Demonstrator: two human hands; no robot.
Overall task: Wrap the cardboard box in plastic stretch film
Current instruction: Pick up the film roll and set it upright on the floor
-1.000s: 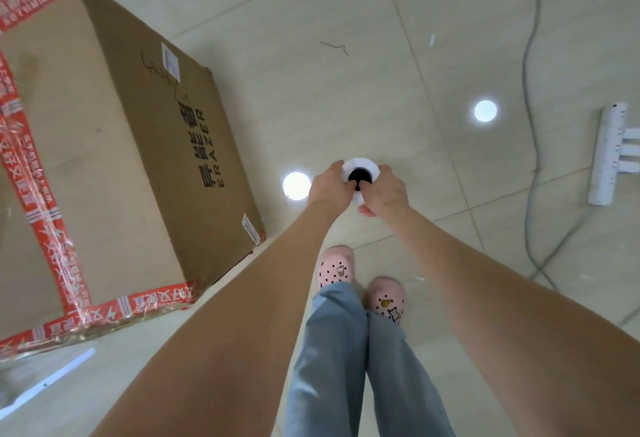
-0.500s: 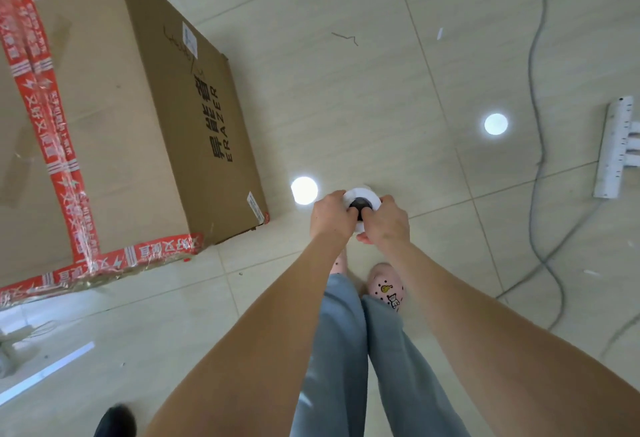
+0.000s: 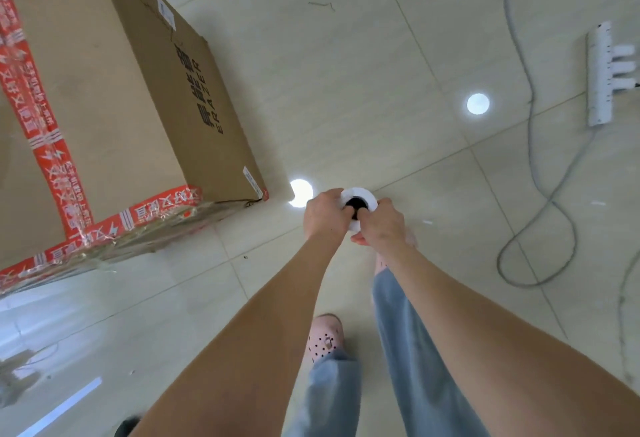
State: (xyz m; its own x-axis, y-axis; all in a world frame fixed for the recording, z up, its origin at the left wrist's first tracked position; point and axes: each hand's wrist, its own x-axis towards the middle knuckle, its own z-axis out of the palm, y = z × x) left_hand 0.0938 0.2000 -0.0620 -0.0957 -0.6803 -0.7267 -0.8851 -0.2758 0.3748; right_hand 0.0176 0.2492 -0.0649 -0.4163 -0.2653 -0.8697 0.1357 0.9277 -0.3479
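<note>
Currently the cardboard box (image 3: 104, 107) stands on the tiled floor (image 3: 346, 90) at the left of the head view, well apart from both hands, sealed with red printed tape (image 3: 45, 132) along its top and near edge. Crinkled glossy film (image 3: 145, 239) shows along the near lower edge over the tape; the top face and the printed right side look bare. The stretch film roll (image 3: 367, 196) is held upright, seen end-on as a white ring round a dark core, just beyond the box's near right corner. Left hand (image 3: 323, 217) grips the roll's left rim, fingers curled; right hand (image 3: 381, 227) grips the right rim, fingers curled toward the core. Whether a sheet runs taut from roll to box cannot be told, as clear film does not read against the floor. Judgement: wrapping is at an early pass, with at most a low band started, and most faces are left to cover, then cutting and pressing down the tail. Further out are blue jeans (image 3: 408, 332) and a pink clog (image 3: 323, 336) below the arms, a white power strip (image 3: 599, 73) at far right, a grey cable (image 3: 533, 146) looping beside it, and two round light reflections (image 3: 478, 103) on the tiles
</note>
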